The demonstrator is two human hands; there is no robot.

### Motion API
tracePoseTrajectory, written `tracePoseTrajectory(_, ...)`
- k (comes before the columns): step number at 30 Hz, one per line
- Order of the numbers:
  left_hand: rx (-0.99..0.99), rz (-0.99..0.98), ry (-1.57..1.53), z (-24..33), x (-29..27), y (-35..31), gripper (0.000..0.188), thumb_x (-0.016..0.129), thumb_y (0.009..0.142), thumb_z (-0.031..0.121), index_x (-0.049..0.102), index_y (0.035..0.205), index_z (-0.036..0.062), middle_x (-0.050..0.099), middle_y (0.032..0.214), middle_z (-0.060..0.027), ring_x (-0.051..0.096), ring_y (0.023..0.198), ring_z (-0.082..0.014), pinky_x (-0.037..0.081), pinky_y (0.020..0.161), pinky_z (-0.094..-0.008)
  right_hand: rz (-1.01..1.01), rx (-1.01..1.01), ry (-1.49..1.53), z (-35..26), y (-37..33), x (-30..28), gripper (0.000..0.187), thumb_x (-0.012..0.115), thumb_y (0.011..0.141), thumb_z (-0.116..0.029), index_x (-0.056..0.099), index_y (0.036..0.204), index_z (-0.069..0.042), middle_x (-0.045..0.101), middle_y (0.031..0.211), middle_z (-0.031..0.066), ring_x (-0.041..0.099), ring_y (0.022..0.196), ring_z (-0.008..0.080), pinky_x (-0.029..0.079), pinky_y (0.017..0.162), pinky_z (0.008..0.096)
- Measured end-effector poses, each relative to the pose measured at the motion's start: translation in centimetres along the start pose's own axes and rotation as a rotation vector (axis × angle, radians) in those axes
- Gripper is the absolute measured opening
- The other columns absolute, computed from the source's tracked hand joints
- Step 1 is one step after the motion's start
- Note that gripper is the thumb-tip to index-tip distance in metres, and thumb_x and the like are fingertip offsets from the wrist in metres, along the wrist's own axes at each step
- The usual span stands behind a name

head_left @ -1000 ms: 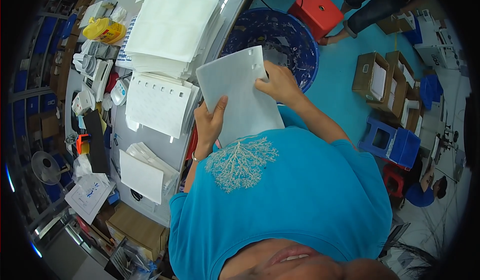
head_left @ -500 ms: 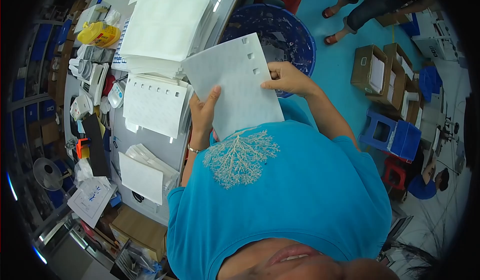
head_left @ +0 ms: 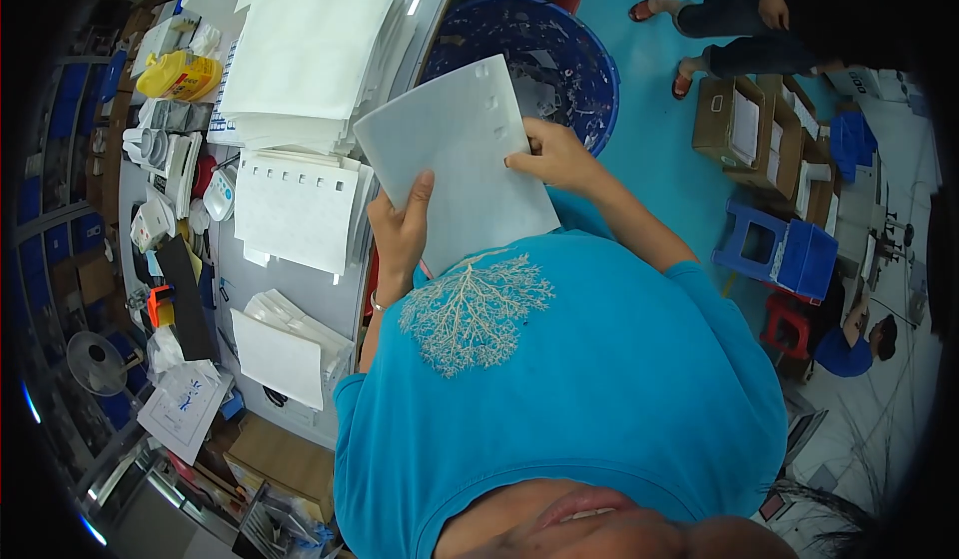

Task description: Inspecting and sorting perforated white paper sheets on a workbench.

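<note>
A white sheet point(head_left: 465, 184), with small square cut-outs along its right edge, is held tilted in front of my chest. My left hand point(head_left: 402, 234) grips its left side, the thumb lying on top and the fingers behind. At the right edge, near the cut-outs, my right hand point(head_left: 559, 159) pinches the sheet between thumb and fingers. Whether it is one sheet or several together, I cannot tell. To the left on the table lies a pile of sheets with similar square cut-outs point(head_left: 295, 209). Beyond it rises a taller stack of plain white sheets point(head_left: 305, 49).
Past the sheet stands a big blue tub point(head_left: 589, 69) with scraps inside. A smaller paper pile point(head_left: 278, 349) lies on the table point(head_left: 290, 277), and a yellow container point(head_left: 180, 76) further left. Rightward are cardboard boxes point(head_left: 721, 124), a blue stool point(head_left: 749, 239) and another person's legs point(head_left: 744, 54).
Both hands keep hold of the sheet, nearly unmoved. My view has shifted slightly. The other person at the far right has stepped, and a hand of theirs now shows.
</note>
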State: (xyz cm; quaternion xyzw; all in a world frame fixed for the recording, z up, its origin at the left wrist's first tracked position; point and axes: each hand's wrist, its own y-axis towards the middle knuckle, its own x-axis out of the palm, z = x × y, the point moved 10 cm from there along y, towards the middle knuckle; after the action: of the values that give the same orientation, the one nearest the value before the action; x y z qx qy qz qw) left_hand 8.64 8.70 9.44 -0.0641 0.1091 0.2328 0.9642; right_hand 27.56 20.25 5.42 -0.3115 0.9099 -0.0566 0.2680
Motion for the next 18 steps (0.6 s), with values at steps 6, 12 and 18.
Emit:
tracePoseTrajectory(6,-0.068,0.041,-0.178,-1.7,-0.5,0.4,0.037,0.065,0.089,0.026,0.061,0.108,-0.0062,0.065,0.098,-0.0124,0.059,0.090,-0.0158,0.045,0.080,-0.0276,-0.366,0.043,0.486,2.0,-2.0,2.7,0.036,0.064,0.083,-0.015,0.061,0.113,0.004,0.068,0.089,0.0110,0.065,0.078,0.0144,0.051,0.071,0.0294)
tracePoseTrajectory(12,-0.083,0.020,-0.149,-1.6,0.0,0.3,0.037,0.066,0.089,0.025,0.060,0.108,-0.0064,0.064,0.100,-0.0121,0.058,0.091,-0.0157,0.045,0.080,-0.0276,-0.376,-0.029,-0.063,0.3,-1.2,2.2,0.034,0.065,0.075,-0.017,0.065,0.103,0.002,0.065,0.071,0.0095,0.060,0.065,0.0113,0.047,0.058,0.0269)
tracePoseTrajectory(18,-0.070,0.043,-0.125,-1.2,0.2,0.4,0.034,0.064,0.091,0.026,0.063,0.105,-0.0057,0.066,0.094,-0.0106,0.059,0.086,-0.0147,0.045,0.075,-0.0262,-0.081,-0.096,-0.229,0.5,-1.4,2.3,0.036,0.062,0.073,-0.018,0.060,0.103,0.003,0.065,0.075,0.0155,0.065,0.069,0.0195,0.050,0.062,0.0326)
